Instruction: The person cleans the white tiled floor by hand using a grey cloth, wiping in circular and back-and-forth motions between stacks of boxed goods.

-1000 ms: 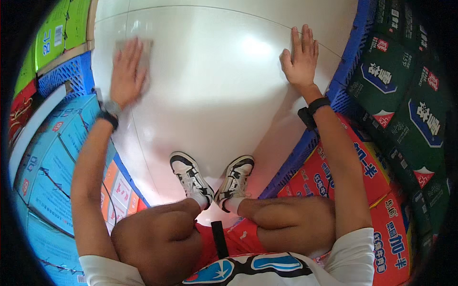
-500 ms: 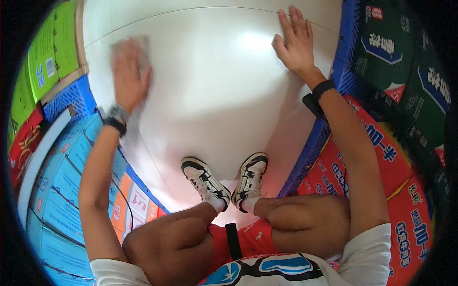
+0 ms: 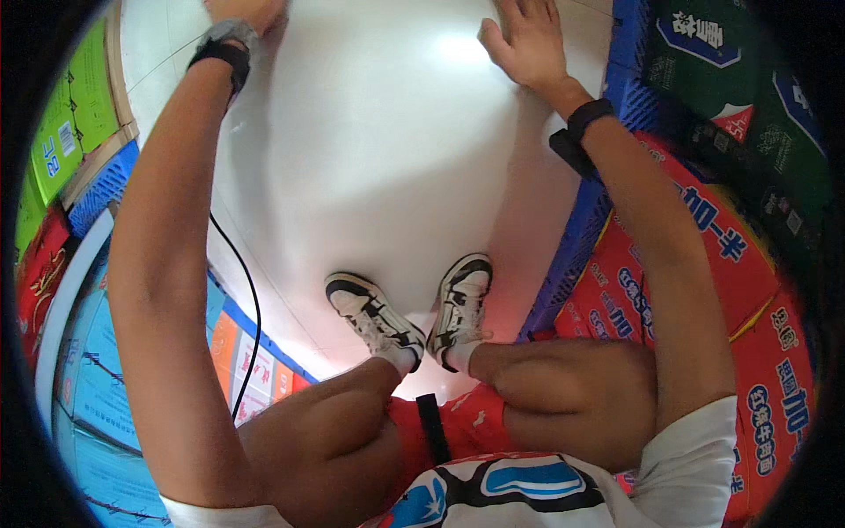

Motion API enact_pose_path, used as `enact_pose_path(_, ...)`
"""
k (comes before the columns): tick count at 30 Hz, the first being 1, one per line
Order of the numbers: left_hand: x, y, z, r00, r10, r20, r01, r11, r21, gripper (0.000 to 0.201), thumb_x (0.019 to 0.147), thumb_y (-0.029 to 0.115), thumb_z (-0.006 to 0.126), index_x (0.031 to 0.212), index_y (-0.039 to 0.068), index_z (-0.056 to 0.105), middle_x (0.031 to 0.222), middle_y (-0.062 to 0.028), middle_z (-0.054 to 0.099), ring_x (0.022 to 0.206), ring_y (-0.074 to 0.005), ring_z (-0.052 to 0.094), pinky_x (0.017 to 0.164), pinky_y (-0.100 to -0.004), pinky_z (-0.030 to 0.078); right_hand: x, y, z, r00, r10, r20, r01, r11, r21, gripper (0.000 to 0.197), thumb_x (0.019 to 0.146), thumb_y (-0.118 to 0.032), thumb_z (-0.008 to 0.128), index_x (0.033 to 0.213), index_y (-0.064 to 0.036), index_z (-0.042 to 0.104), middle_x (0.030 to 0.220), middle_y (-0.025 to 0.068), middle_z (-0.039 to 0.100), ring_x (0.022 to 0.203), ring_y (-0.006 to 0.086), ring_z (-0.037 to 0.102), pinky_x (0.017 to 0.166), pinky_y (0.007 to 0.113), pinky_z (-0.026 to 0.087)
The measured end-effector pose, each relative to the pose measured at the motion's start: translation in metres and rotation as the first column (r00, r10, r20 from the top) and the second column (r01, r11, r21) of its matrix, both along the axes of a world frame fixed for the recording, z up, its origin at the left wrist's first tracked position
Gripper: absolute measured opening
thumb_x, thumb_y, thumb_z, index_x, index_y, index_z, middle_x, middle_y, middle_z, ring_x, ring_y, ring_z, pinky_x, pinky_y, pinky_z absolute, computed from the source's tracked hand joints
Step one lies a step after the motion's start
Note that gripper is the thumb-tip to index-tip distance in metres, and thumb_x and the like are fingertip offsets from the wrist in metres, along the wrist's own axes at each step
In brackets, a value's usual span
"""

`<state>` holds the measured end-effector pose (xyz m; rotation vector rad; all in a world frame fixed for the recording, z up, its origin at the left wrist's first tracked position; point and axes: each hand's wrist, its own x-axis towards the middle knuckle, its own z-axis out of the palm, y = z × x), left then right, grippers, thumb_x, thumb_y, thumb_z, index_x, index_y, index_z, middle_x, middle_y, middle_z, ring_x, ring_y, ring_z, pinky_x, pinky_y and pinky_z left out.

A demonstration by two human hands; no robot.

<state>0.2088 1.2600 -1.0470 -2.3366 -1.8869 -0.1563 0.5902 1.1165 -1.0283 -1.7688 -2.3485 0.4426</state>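
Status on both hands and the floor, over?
Left hand cut off by top edge, grip unseen. Right hand open, palm down at white floor. Shoes on it, boxes both sides.

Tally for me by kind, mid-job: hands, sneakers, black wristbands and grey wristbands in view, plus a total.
Hands: 2 (left hand, cut off by the top edge; right hand)
Sneakers: 2
Black wristbands: 2
Grey wristband: 1
Total: 7

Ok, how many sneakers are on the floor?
2: the left sneaker and the right sneaker, on the glossy white floor, heels close together, toes turned outward.
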Motion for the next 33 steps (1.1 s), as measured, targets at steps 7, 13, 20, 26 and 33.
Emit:
enact_pose_path(7,0.072,-0.311,0.037,0.501,-0.461,0.732,0.864,0.227,-0.449,0.082,0.111,0.038,0.066,0.183,0.014,0.037,0.19,-0.0165,0.035,0.177,-0.0367,0.031,0.142,-0.0605,0.029,0.013,-0.005,-0.002,1.0,0.009,0.014,-0.009,1.0,0.012,0.082,0.109,-0.033,0.063,0.182,-0.0066,0.038,0.19,0.0314,0.025,0.176,0.0503,0.025,0.142,0.065,0.018)
enact_pose_path(13,0.044,-0.376,0.008,0.436,-0.268,0.859,0.872,-0.111,-0.477,0.079,0.116,0.038,0.062,0.186,0.017,0.032,0.194,-0.0111,0.028,0.18,-0.0315,0.023,0.145,-0.0525,0.026,0.003,-0.005,-0.007,0.999,0.014,-0.033,-0.013,0.999,0.031,0.079,0.109,-0.029,0.062,0.181,-0.0056,0.039,0.188,0.0325,0.029,0.175,0.0508,0.026,0.142,0.065,0.018)
enact_pose_path(20,0.098,-0.112,0.01,0.737,-0.554,0.387,0.619,0.783,-0.058,0.065,0.111,0.031,0.068,0.173,0.016,0.056,0.178,-0.008,0.055,0.166,-0.0305,0.047,0.141,-0.0549,0.029,0.014,-0.001,-0.004,1.0,0.023,-0.017,-0.022,0.996,0.082,0.078,0.11,-0.029,0.06,0.181,-0.0043,0.039,0.187,0.0327,0.03,0.174,0.051,0.028,0.142,0.066,0.018)
enact_pose_path(26,0.128,-0.151,0.041,0.73,-0.656,0.19,0.674,0.646,-0.359,0.065,0.117,0.034,0.062,0.177,0.017,0.049,0.187,-0.0009,0.045,0.172,-0.0283,0.039,0.144,-0.0546,0.026,0.02,-0.005,-0.003,0.999,0.002,-0.047,0.0,0.999,0.047,0.077,0.11,-0.03,0.058,0.18,-0.0041,0.04,0.188,0.0328,0.03,0.175,0.0506,0.027,0.143,0.065,0.017)
enact_pose_path(33,0.12,-0.192,0.026,0.689,-0.632,0.355,0.723,0.634,-0.274,0.063,0.116,0.033,0.062,0.176,0.015,0.051,0.186,0.0001,0.045,0.173,-0.0319,0.037,0.146,-0.055,0.024,0.009,-0.011,0.0,1.0,-0.005,-0.029,0.006,0.999,0.047,0.075,0.11,-0.027,0.057,0.18,-0.0033,0.041,0.187,0.0327,0.031,0.173,0.051,0.029,0.142,0.066,0.018)
